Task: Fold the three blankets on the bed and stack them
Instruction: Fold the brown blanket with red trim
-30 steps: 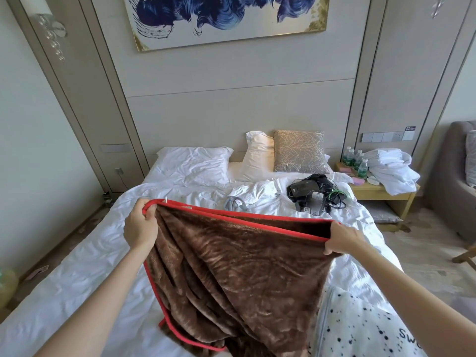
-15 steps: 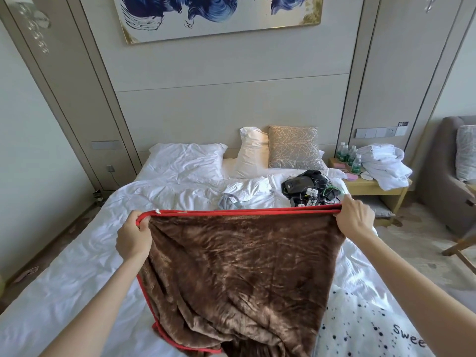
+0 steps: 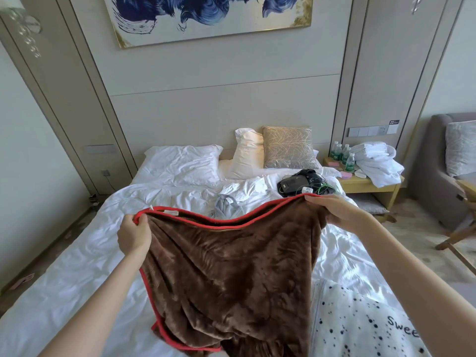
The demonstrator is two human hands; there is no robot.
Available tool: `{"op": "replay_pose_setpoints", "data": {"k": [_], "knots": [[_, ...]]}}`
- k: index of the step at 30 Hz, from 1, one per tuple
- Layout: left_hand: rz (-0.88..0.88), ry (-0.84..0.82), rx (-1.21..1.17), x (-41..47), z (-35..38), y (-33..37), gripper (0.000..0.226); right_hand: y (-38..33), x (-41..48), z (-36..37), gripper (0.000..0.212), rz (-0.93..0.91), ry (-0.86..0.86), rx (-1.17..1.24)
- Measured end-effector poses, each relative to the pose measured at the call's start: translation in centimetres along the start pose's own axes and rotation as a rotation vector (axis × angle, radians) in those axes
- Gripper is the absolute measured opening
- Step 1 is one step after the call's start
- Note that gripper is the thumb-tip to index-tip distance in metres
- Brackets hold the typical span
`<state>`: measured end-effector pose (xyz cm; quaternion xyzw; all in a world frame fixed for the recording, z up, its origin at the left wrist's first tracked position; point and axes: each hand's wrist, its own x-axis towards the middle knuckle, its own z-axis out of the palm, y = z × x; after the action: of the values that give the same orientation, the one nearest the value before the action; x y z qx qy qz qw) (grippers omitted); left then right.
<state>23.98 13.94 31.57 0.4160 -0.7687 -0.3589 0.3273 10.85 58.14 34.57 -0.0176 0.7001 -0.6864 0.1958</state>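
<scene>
A brown fleece blanket (image 3: 231, 274) with red trim hangs doubled over the white bed (image 3: 77, 266). My left hand (image 3: 134, 235) grips its upper left corner and my right hand (image 3: 334, 211) grips the upper right corner, held higher. The red top edge sags between them. A white blanket with black dots and lettering (image 3: 360, 323) lies on the bed at the lower right. A small grey cloth (image 3: 226, 206) lies crumpled mid-bed beyond the brown blanket.
Pillows (image 3: 185, 164) and a beige cushion (image 3: 288, 148) lean at the headboard. Black gear with cables (image 3: 298, 184) sits on the bed's right. A nightstand (image 3: 371, 184) holds bottles and white towels. A grey armchair (image 3: 450, 163) and wooden stool legs (image 3: 458, 235) stand right.
The top edge was pulled taut half a second ago; now it sags in the middle. My hands have come slightly closer, the right one staying higher than the left.
</scene>
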Motion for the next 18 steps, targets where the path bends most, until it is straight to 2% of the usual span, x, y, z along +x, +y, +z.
{"op": "replay_pose_setpoints", "data": {"k": [3, 7, 12, 18], "knots": [[-0.025, -0.057, -0.078, -0.7, -0.5, 2.1, 0.026, -2.1, -1.8, 2.1, 0.038, -0.062, -0.087, 0.156], [0.026, -0.111, -0.203, -1.8, -2.4, 6.0, 0.023, -6.4, -5.2, 4.8, 0.038, -0.135, -0.103, 0.328], [0.217, -0.117, -0.366, -3.3, -7.2, 12.3, 0.018, -13.0, -11.3, 8.0, 0.047, -0.320, -0.091, 0.470], [0.471, -0.090, -0.561, -5.7, -16.2, 20.6, 0.029, -21.1, -21.3, 11.4, 0.049, -0.512, -0.236, 0.516]]}}
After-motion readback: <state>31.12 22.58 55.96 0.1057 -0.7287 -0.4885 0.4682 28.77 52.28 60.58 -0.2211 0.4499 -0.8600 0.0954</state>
